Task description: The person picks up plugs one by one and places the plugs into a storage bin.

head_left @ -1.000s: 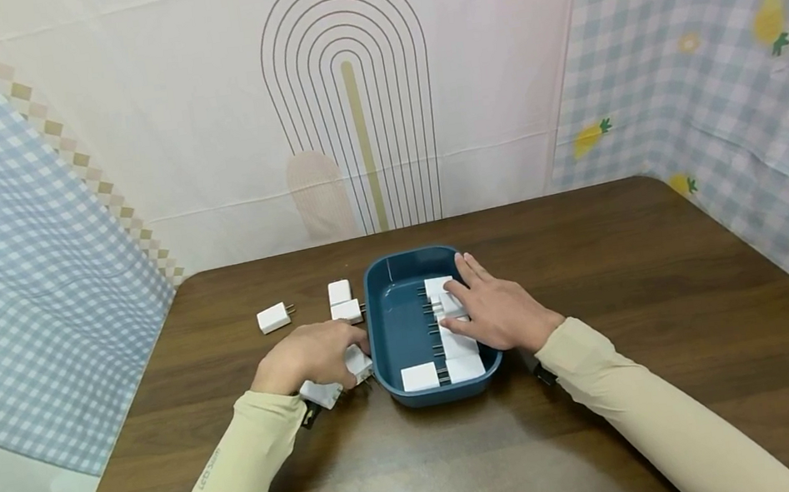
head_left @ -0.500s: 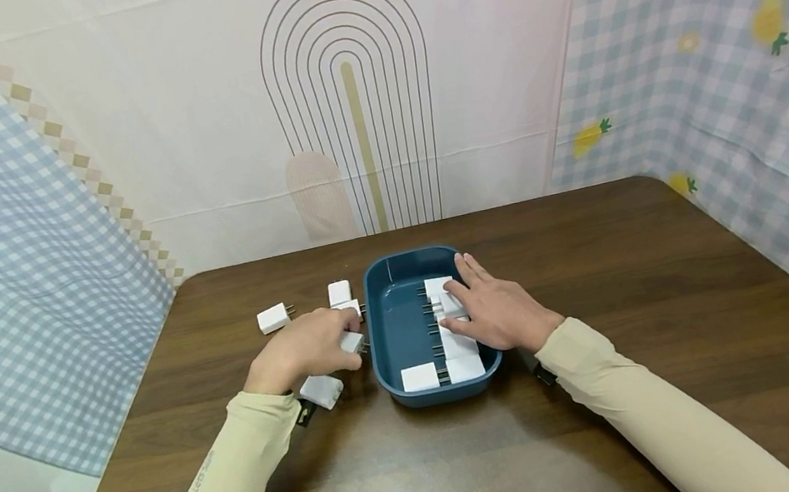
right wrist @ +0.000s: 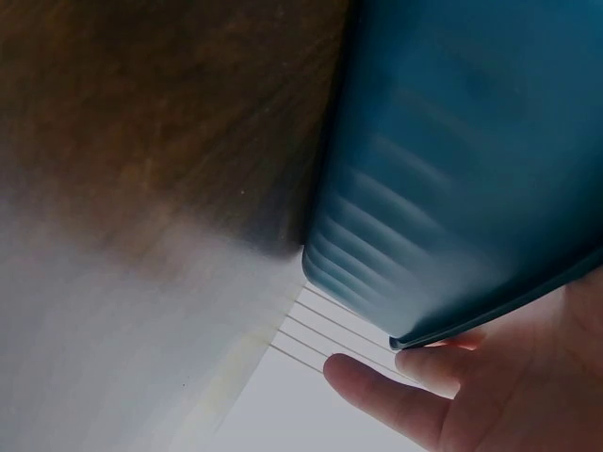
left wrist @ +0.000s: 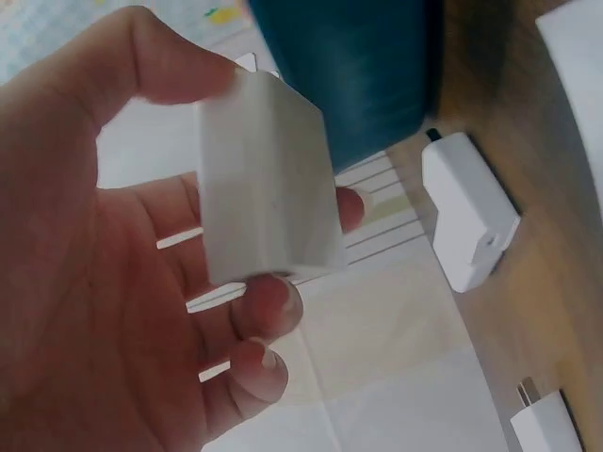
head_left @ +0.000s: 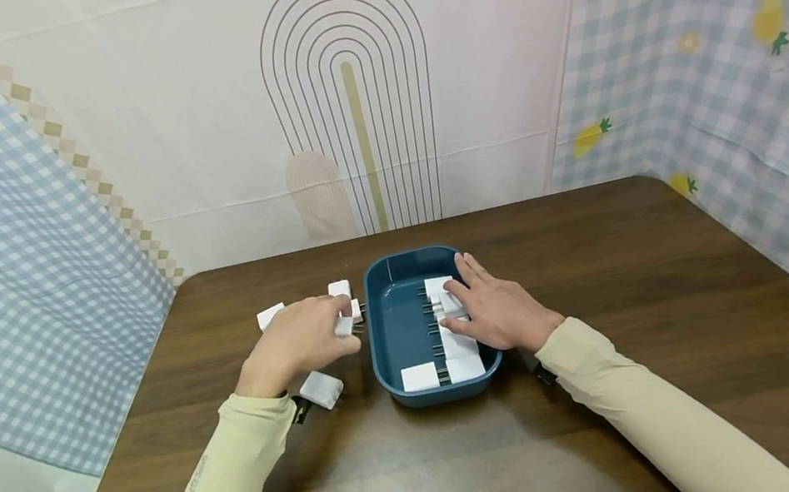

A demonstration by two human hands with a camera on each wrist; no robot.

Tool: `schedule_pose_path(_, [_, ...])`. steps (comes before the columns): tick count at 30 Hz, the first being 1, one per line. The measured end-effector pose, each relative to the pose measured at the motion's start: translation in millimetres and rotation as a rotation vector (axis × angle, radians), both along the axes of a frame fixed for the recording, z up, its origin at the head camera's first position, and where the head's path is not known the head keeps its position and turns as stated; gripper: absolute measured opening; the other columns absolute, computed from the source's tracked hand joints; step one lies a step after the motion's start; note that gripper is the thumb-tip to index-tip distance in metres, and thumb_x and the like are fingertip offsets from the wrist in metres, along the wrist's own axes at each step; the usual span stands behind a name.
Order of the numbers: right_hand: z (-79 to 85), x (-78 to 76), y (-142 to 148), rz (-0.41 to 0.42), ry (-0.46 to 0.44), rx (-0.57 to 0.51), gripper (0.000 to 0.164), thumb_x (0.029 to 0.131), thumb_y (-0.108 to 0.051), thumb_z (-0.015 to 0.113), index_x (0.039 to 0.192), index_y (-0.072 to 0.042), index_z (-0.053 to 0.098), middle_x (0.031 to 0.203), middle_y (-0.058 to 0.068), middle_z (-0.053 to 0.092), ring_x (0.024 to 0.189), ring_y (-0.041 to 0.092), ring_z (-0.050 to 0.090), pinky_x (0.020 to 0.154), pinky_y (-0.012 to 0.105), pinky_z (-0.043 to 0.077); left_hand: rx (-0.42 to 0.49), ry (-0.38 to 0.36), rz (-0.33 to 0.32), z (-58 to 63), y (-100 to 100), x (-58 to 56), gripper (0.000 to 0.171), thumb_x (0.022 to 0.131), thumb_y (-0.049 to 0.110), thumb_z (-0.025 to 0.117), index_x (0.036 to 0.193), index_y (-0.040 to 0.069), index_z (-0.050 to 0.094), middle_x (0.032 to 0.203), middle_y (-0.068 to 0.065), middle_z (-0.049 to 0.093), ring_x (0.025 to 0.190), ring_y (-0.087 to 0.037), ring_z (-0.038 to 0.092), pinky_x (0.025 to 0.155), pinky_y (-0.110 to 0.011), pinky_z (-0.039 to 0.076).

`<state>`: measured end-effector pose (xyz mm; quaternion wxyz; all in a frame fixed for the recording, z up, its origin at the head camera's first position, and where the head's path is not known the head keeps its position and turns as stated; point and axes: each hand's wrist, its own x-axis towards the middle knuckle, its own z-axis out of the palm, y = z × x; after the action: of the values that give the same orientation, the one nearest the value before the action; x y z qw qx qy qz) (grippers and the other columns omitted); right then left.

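Observation:
My left hand (head_left: 294, 340) pinches a white plug charger (head_left: 344, 326) just left of the blue bin (head_left: 400, 325), its metal prongs pointing toward the bin. The left wrist view gives that charger (left wrist: 268, 179) from close up, gripped between thumb and fingers. At the bin's right side, my right hand (head_left: 498, 311) lies over the rim with fingers extended, its fingertips on white chargers (head_left: 458, 342) lined up inside. From the right wrist, the bin's outer wall (right wrist: 452, 141) fills much of the view, and the chargers inside are hidden.
Left of the bin, a white charger (head_left: 321, 389) lies below my left wrist. Another charger (head_left: 270, 315) is partly behind the left hand, and two more, one of them a charger (head_left: 339, 288) farther back, lie close together. Everything stands on a brown wooden table (head_left: 592, 252).
My left hand has picked up a charger from beside the bin's near left side and moved away from me with it, toward the pair of chargers. The right hand has stayed put.

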<state>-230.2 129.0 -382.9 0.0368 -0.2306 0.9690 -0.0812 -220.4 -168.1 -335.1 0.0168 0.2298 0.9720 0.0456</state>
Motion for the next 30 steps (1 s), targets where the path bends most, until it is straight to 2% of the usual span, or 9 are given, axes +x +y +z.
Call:
schedule_pose_path(10, [2.2,-1.4,2.6,0.001,0.014,-0.004,0.071,0.101,-0.055,0.049,0.154,-0.007,0.042,0.169,0.024,0.008,0.158,0.037,0.008,0.118,0.053,0.036,0.056,0.099,-0.031,9.0,9.3,5.7,0.034,0.081,0.039,0.062,0.109,0.019,0.067,0.096,0.001,0.07,0.075,-0.016,0.06,0.067,-0.036,0.05])
schedule_pose_path(18, [4.5,-1.8,3.9,-0.003,0.014,0.0,0.071,0.101,-0.054,0.049,0.153,-0.007,0.042,0.169,0.024,0.009,0.158,0.037,0.008,0.117,0.053,0.037,0.094,0.142,-0.085,5.8,21.5,7.6,0.033,0.083,0.041,0.064,0.11,0.023,0.067,0.095,0.004,0.068,0.073,-0.014,0.057,0.06,-0.03,0.045])
schedule_pose_path(21, [4.6,-1.7,3.5,-0.011,0.015,0.003,0.071,0.101,-0.054,0.05,0.154,-0.007,0.042,0.169,0.023,0.009,0.158,0.037,0.008,0.117,0.053,0.037,0.104,0.151,-0.11,4.1,24.5,8.3,0.032,0.086,0.042,0.065,0.111,0.023,0.068,0.097,0.004,0.07,0.075,-0.013,0.057,0.061,-0.029,0.045])
schedule_pose_path(25, [2.1,-0.7,1.9,-0.002,0.006,0.017,0.071,0.101,-0.055,0.048,0.154,-0.007,0.042,0.169,0.023,0.009,0.158,0.038,0.007,0.116,0.053,0.039,0.111,0.124,-0.104,2.9,25.4,11.5,0.033,0.09,0.045,0.066,0.113,0.022,0.069,0.101,0.003,0.071,0.076,-0.014,0.058,0.062,-0.029,0.046])
schedule_pose_path(30, [0.5,0.2,0.8,-0.008,-0.005,0.017,0.072,0.101,-0.056,0.047,0.155,-0.008,0.041,0.169,0.023,0.008,0.158,0.037,0.007,0.116,0.053,0.039,0.1,0.126,-0.117,-0.2,25.8,13.2,0.04,0.091,0.05,0.07,0.115,0.018,0.071,0.105,0.001,0.073,0.081,-0.014,0.064,0.069,-0.032,0.054])
